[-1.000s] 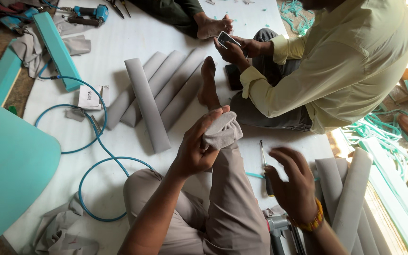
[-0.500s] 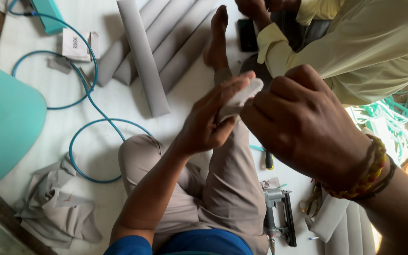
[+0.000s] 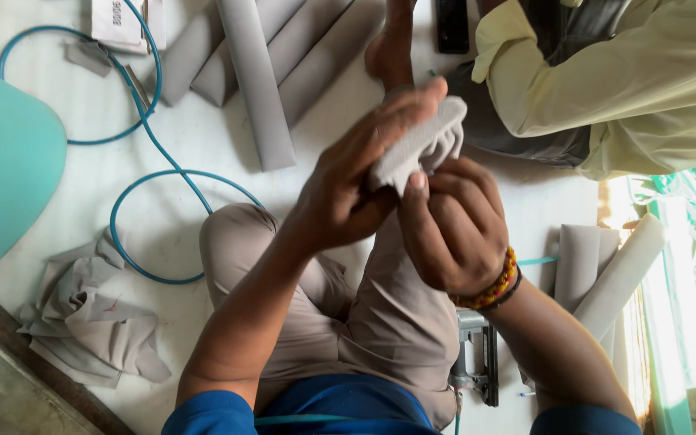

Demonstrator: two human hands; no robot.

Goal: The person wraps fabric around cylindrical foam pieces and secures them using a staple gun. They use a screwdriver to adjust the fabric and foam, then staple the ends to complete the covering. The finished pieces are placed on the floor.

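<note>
Both my hands meet over my bent knee on a small piece of grey fabric (image 3: 422, 147). My left hand (image 3: 356, 181) lies flat along it, fingers stretched toward the upper right. My right hand (image 3: 453, 225), with a beaded band at the wrist, pinches the cloth's lower edge between thumb and fingers. I sit on a white floor sheet (image 3: 203, 145) in grey-beige trousers.
Grey fabric-covered rolls (image 3: 259, 72) lie ahead of me, more rolls (image 3: 606, 274) at right. A blue hose (image 3: 155, 185) loops at left beside a teal panel (image 3: 2, 169). Crumpled grey cloth (image 3: 90, 322) sits lower left. A staple gun (image 3: 477, 362) rests by my leg. Another person in a pale yellow shirt (image 3: 630, 80) sits opposite.
My right hand has come in from the right side and taken hold of the grey cloth that my left hand was holding. The view has tilted down and closer.
</note>
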